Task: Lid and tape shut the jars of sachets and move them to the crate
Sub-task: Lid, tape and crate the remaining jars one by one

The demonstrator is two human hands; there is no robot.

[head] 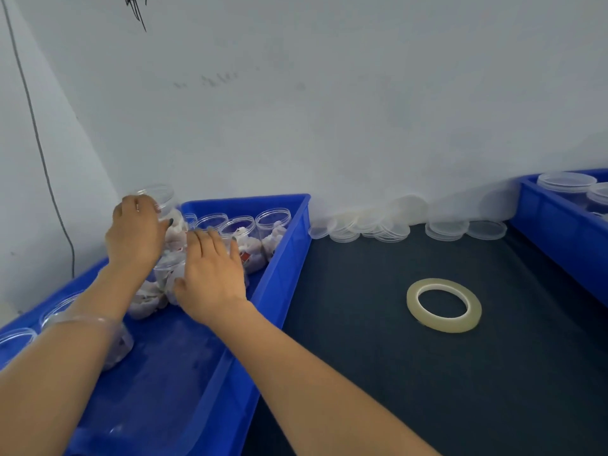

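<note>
A blue crate (pixel 286 255) on the left holds several clear jars of white sachets (pixel 271 235). My left hand (pixel 136 232) grips one clear jar (pixel 161 200) lifted above the others at the crate's far left corner. My right hand (pixel 212 274) reaches in beside it, fingers straight, over a jar (pixel 169 274) in the crate's middle; whether it touches the jar I cannot tell. A roll of clear tape (pixel 444 305) lies flat on the dark mat (pixel 378 340) to the right. Loose clear lids (pixel 388 225) are piled along the wall.
A second blue crate (pixel 559 225) at the far right holds stacked clear lids (pixel 566 182). More jars (pixel 19 337) stand at the near left of the first crate. A white wall rises right behind everything, with a black cable (pixel 42 159) hanging on the left.
</note>
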